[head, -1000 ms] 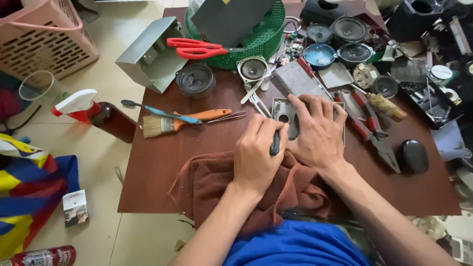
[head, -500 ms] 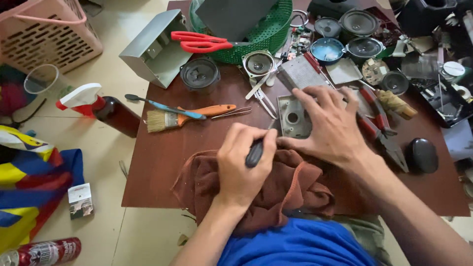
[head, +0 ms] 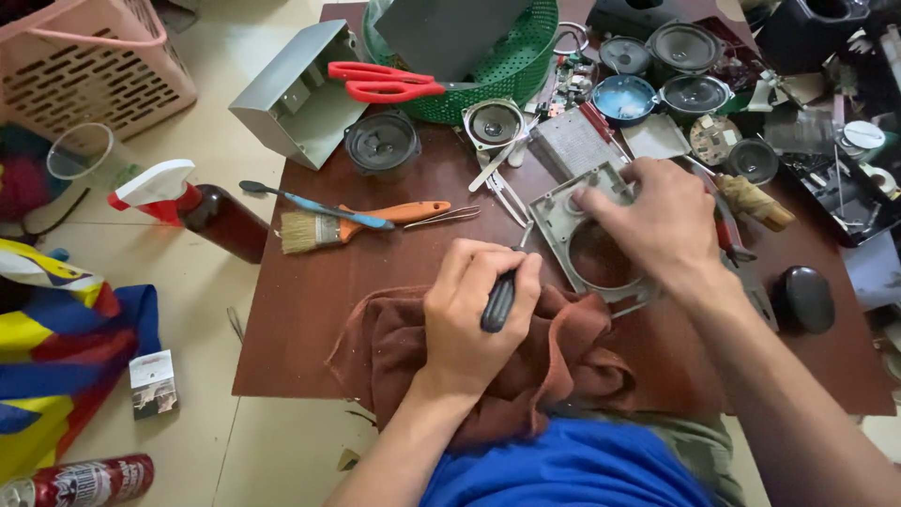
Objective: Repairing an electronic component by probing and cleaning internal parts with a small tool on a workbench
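My left hand (head: pixel 474 314) grips a black-handled screwdriver (head: pixel 498 300), resting on a crumpled brown cloth (head: pixel 554 361) at the near edge of the dark wooden table (head: pixel 310 310). My right hand (head: pixel 657 221) holds a grey plastic speaker frame (head: pixel 572 221) with a round opening, tilting it up off the table. The screwdriver's tip points toward the frame's left side; the tip itself is hidden.
An orange-handled paintbrush (head: pixel 347 223) and a blue-handled tool (head: pixel 319 205) lie to the left. Red scissors (head: pixel 385 83) rest on a green basket (head: pixel 507 56). Several loose speakers (head: pixel 380 143) and pliers (head: pixel 732 239) crowd the far side. A spray bottle (head: pixel 202 208) and pink basket (head: pixel 84 66) stand left.
My right hand has lifted and tilted the grey frame, which earlier lay flat under both hands. My left hand drew back with the screwdriver onto the cloth.
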